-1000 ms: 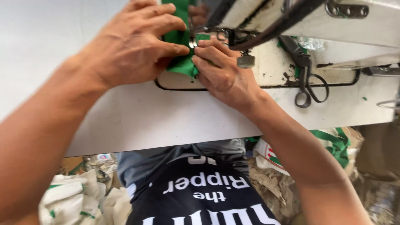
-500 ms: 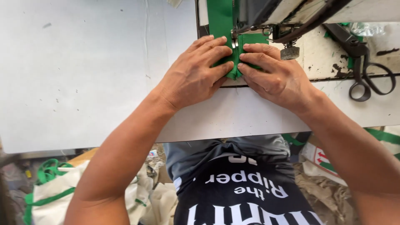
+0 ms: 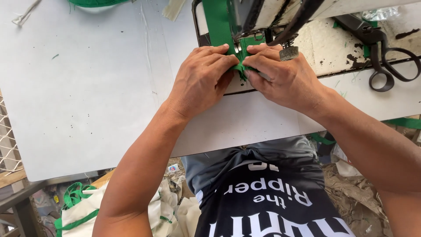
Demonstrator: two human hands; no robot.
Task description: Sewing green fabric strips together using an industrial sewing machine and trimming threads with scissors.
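Where the green strap (image 3: 218, 24) passes under the sewing machine (image 3: 263, 13), its long axis runs away from the person, across the machine bed; the left hand (image 3: 201, 81) and right hand (image 3: 283, 74) press its folded near end flat, fingers (image 3: 219, 61) together and clamped on the fabric; black scissors (image 3: 386, 52) lie to the right; the white table (image 3: 87, 87) carries all; below its left edge, a white bag (image 3: 81, 215) with green handles holds contents that cannot be made out.
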